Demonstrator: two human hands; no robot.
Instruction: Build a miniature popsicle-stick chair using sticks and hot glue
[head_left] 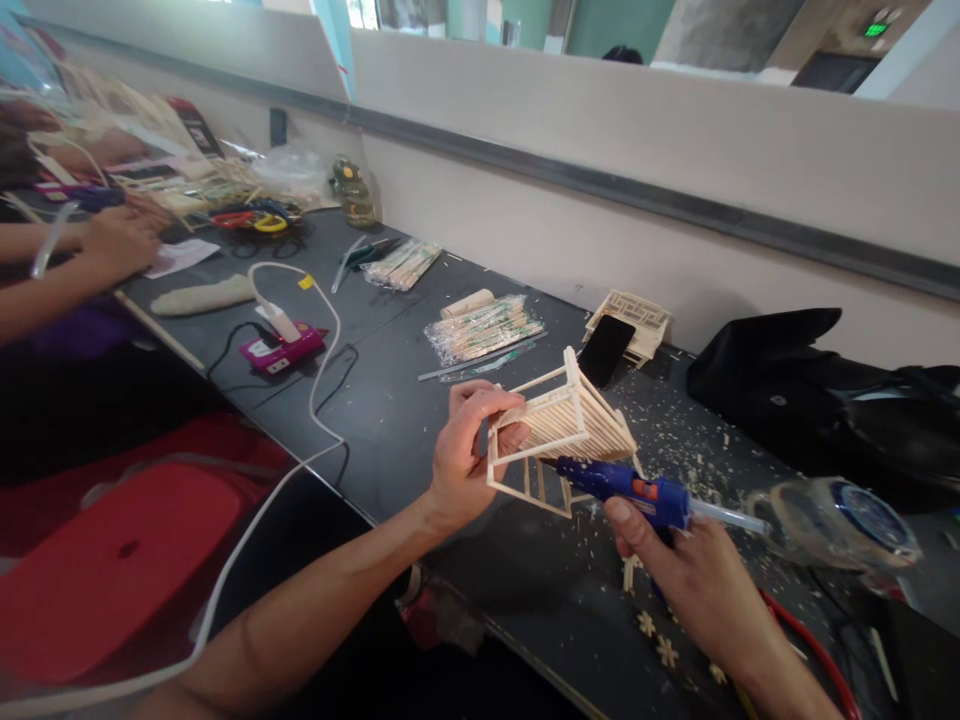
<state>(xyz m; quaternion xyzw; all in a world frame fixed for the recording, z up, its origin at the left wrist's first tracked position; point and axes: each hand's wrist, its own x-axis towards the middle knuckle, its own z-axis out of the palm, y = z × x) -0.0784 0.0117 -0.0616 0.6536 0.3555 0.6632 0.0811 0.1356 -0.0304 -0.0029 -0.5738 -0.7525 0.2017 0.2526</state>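
The right hand [697, 580] is gripping a blue glue gun [626, 490], fingers wrapped around its handle, and is pointing the nozzle at the underside of a stick frame [562, 425]. The left hand [469, 455] is grasping that frame by its near end, thumb and fingers pinching the slats, and is holding it tilted just above the dark table [390, 400]. Small wooden flowers [656, 640] are lying on the table just below the right wrist, among scattered shavings. A tape roll [832, 520] is sitting right of the gun, close to its rear end. Beyond the frame, a phone [606, 350] is leaning on a lattice panel [634, 318], and a black bag [817, 390] is resting against the wall. Farther left, packs of sticks [484, 328] are lying beside a pink device [281, 350] with a white cable [322, 350]. At the far left, another person's hand [116, 240] is resting on the table.
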